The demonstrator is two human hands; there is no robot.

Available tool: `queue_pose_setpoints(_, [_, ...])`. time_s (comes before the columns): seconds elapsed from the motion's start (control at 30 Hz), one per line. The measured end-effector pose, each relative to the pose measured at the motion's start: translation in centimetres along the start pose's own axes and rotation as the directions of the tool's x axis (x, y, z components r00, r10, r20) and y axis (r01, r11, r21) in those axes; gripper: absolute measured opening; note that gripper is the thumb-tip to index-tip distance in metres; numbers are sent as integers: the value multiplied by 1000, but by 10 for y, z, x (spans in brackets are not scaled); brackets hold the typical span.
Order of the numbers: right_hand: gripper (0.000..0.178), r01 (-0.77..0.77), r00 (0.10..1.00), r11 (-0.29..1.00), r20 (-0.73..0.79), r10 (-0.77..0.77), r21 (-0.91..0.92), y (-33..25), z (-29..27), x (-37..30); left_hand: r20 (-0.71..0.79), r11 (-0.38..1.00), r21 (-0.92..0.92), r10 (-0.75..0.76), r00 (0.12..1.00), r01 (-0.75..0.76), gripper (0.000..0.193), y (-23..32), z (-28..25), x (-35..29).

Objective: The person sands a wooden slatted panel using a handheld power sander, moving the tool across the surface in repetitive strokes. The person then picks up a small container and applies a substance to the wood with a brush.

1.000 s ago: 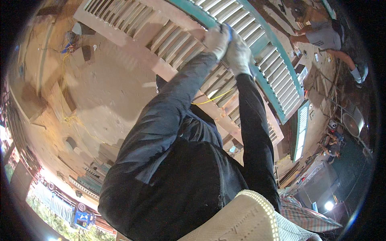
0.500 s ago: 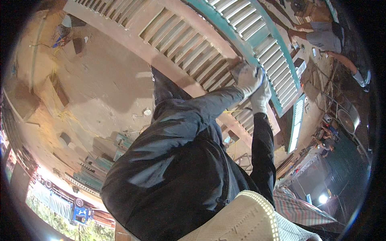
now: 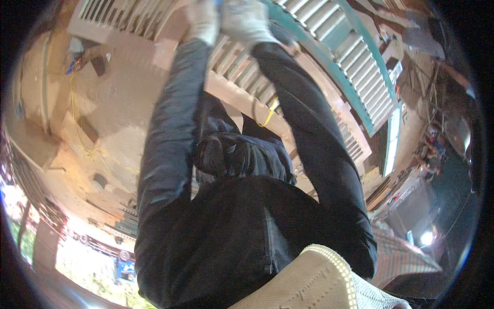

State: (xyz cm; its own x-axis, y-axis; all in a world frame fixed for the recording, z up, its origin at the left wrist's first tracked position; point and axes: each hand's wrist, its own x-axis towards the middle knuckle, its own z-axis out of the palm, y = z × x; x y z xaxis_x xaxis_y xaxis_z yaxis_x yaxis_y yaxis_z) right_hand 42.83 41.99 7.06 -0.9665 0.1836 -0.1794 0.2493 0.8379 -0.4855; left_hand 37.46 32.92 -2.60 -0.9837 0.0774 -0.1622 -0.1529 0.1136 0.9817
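Both of my hands wear pale gloves, smeared by motion at the top edge of the view. My left hand (image 3: 202,21) is over a pinkish-brown louvred shutter (image 3: 167,54), its fingers blurred and partly cut off. Close beside it, my right hand (image 3: 244,21) also runs out of the picture. A small bit of blue shows between the two, too little to name. The brown shutter lies slantwise in front of me. Along its right side runs a teal shutter (image 3: 329,49) with pale slats. A yellow cord (image 3: 269,114) hangs near my right forearm.
Another teal-framed panel (image 3: 393,139) stands on the right. At the upper right a person (image 3: 423,41) is near the shutters; others sit farther off. Yellow cord (image 3: 74,103) and scattered pieces lie on the floor at left. A striped sheet (image 3: 404,260) and bright lamp (image 3: 427,238) are at lower right.
Both hands have moved up and left along the brown shutter, from its right edge near the teal one to the top of the view. My forearms are now stretched apart.
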Motion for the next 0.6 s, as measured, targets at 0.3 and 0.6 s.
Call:
queue_pose_setpoints(0.3, [34, 34, 989, 996, -141, -45, -81, 11, 50, -59, 27, 991, 23, -131, 991, 130, 40, -20, -23, -45])
queue_pose_setpoints(0.6, [50, -292, 915, 955, -275, 295, 53, 101, 18, -255, 396, 943, 332, -106, 912, -35, 32, -10, 82, -247])
